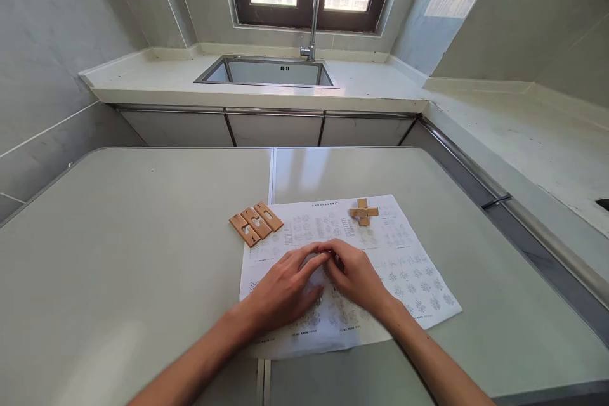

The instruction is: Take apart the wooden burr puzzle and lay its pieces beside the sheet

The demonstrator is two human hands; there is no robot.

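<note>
My left hand and my right hand rest together on a printed instruction sheet in the middle of the table. Their fingertips meet and curl inward, and whatever lies between them is hidden. Three flat notched wooden puzzle pieces lie side by side at the sheet's upper left corner, a little beyond my left hand. A small assembled wooden cross sits on the sheet's top edge, beyond my right hand.
The pale grey table has a seam down its middle. Behind it runs a white counter with a steel sink and tap under a window. A second counter runs along the right.
</note>
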